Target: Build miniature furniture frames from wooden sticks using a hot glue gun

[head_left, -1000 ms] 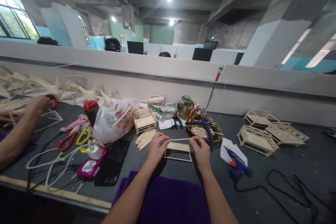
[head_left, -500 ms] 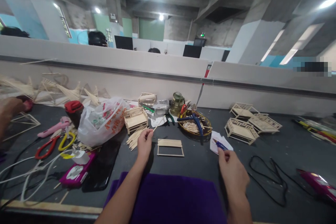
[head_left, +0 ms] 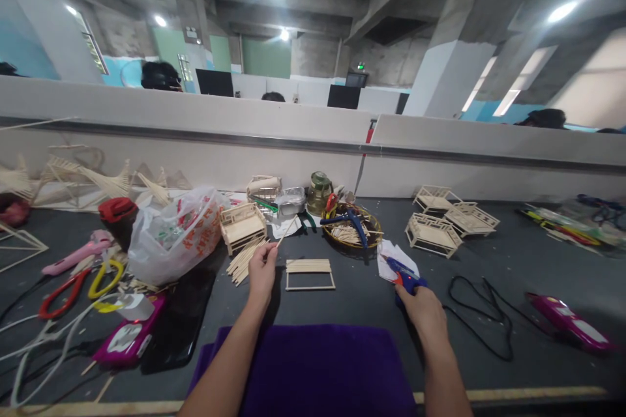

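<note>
My left hand [head_left: 263, 267] pinches a thin wooden stick [head_left: 287, 232] that points up and to the right. Beside it lies a bundle of loose sticks [head_left: 246, 262]. My right hand [head_left: 424, 313] is wrapped round a blue hot glue gun [head_left: 407, 275], its nozzle over a white sheet of paper [head_left: 388, 253]. Between the hands, flat on the table, is a small rectangular stick frame [head_left: 310, 288]; sticks laid side by side cover its far half [head_left: 308, 266].
A wicker basket [head_left: 375, 241] holds sticks and a blue-handled tool. Stick-built miniature furniture [head_left: 433, 234] stands at right; a small stick bench [head_left: 243, 227], plastic bag [head_left: 173, 234], phone [head_left: 183, 322] and magenta power strips [head_left: 570, 322] surround the work. A purple cloth [head_left: 313, 371] lies in front.
My right hand has closed round the glue gun's handle, which now shows more fully. The view has shifted slightly right. My left hand keeps the stick. Another person's hand at far left is out of view.
</note>
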`<state>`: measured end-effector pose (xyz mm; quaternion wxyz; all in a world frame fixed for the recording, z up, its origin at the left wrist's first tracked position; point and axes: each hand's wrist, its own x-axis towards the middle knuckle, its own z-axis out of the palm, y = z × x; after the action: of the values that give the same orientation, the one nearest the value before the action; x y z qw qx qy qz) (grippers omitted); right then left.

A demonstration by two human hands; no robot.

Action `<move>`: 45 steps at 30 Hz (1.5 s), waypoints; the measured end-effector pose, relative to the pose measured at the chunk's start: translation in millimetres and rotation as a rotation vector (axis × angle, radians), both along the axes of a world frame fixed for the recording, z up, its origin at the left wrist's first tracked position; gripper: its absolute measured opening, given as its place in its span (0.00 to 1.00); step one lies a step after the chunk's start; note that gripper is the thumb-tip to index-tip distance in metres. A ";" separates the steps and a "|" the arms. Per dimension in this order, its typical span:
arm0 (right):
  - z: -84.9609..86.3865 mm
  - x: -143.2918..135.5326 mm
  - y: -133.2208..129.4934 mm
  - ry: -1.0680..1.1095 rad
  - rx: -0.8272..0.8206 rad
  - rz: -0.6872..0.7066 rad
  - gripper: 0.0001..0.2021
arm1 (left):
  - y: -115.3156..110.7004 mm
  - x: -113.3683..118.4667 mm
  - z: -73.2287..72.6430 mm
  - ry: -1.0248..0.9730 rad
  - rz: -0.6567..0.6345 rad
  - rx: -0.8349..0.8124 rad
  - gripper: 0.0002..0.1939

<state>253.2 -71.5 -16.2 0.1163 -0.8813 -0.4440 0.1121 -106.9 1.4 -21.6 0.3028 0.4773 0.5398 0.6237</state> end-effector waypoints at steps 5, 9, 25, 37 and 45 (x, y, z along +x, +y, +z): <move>6.8 -1.5 -11.8 0.036 0.023 -0.026 0.24 | -1.8 2.1 4.8 -0.015 0.010 0.001 0.15; 11.0 -2.5 -20.4 0.052 0.147 -0.098 0.26 | -2.0 2.8 5.9 -0.016 0.000 -0.008 0.14; 24.4 -6.2 -46.1 -0.070 0.233 -0.052 0.24 | -3.6 4.3 8.8 -0.057 -0.004 -0.032 0.13; 33.7 -98.8 -33.4 1.050 0.675 0.245 0.32 | -0.5 5.0 1.2 -0.111 -0.031 -0.028 0.12; 11.5 -140.0 -13.6 0.860 0.551 0.386 0.26 | -2.8 7.5 5.8 -0.203 -0.034 -0.067 0.11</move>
<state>113.2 -85.1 -4.7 0.4915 -0.5954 -0.5231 0.3611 -99.4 -1.4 -15.8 0.3822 0.4104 0.5189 0.6451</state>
